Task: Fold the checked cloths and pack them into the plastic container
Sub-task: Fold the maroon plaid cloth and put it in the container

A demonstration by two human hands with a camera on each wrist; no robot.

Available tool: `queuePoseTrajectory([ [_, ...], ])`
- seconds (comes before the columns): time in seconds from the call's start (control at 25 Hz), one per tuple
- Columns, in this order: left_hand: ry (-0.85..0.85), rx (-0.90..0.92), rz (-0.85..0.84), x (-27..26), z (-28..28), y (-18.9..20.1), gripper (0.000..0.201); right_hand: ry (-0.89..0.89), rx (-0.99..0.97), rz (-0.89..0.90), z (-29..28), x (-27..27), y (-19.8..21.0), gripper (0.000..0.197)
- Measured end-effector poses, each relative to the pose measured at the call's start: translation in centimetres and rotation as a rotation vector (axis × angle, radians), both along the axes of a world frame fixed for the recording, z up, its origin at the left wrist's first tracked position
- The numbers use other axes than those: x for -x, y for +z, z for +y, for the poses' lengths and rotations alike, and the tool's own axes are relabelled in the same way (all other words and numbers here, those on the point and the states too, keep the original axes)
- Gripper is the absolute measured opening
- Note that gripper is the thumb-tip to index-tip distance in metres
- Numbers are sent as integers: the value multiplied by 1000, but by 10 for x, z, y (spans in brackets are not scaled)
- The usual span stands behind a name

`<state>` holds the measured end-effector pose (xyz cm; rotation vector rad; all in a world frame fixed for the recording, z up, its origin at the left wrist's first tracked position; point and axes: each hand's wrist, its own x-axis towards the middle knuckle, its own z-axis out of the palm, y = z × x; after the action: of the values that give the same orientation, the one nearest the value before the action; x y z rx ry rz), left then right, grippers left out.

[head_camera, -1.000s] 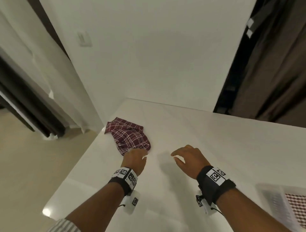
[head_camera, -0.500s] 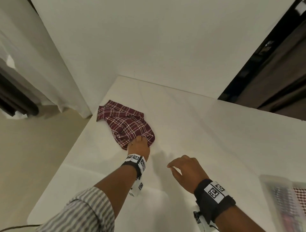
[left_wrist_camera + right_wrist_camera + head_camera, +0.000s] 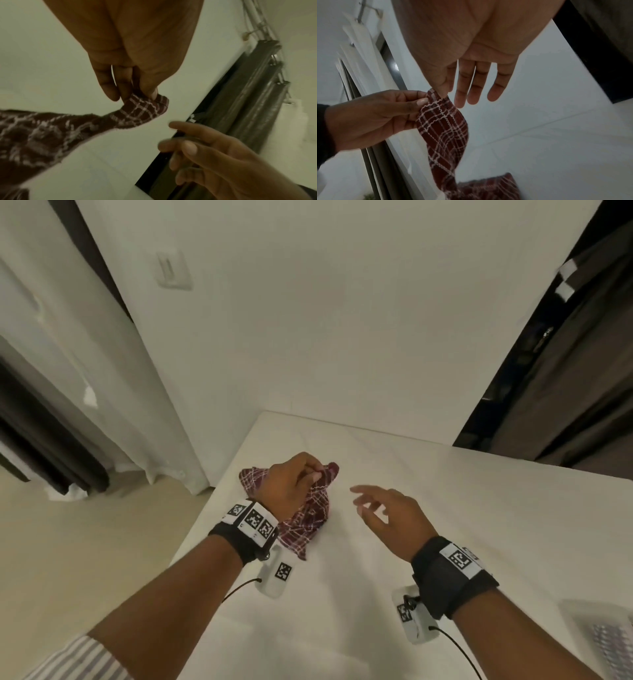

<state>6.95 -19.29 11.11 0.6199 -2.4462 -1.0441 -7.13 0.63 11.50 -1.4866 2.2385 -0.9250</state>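
A maroon checked cloth [image 3: 310,517] lies bunched near the left edge of the white table [image 3: 445,508]. My left hand [image 3: 317,474] pinches one corner of it between thumb and fingers and holds that corner up, so the cloth [image 3: 140,112] hangs down from it to the tabletop. My right hand [image 3: 363,501] hovers just right of the cloth with its fingers straight and spread, holding nothing. In the right wrist view its fingers [image 3: 477,86] point at the raised cloth [image 3: 443,128]. The plastic container [image 3: 582,607] sits at the near right, cut off by the frame, with checked fabric blurred inside.
The table stands in a corner against a white wall [image 3: 342,337]. Its left edge drops to a beige floor [image 3: 85,559], with a white curtain [image 3: 85,371] beyond. Dark curtains [image 3: 582,371] hang at the far right.
My left hand went from resting on the flat cloth's near edge to pinching a corner and lifting it. My right hand rose, opened its fingers and came closer to the cloth.
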Motion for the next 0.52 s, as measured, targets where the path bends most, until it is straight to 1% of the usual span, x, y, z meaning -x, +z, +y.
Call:
queuePoseTrajectory([
  [0.08,-150,58,15,-12,7,44,13,25,130,-58,-15,-7,37,49],
  [0.12,-205,74,32,-17,12,66,14,53,164,-76,-20,-11,55,55],
  [0.16,-239,76,51,-23,17,84,14,84,183,-102,-23,-17,70,55],
  [0.24,-249,84,92,-32,26,112,13,123,209,-197,-23,-24,87,39],
  [0.32,-209,95,125,-39,29,128,15,136,239,-302,-17,-30,92,20],
  [0.36,-189,91,138,-42,30,133,16,138,257,-332,-11,-34,94,16],
  [0.44,-155,56,156,-44,35,138,18,121,315,-391,-1,-39,95,18],
  [0.52,-154,24,179,-44,42,140,16,68,426,-495,9,-40,98,21],
])
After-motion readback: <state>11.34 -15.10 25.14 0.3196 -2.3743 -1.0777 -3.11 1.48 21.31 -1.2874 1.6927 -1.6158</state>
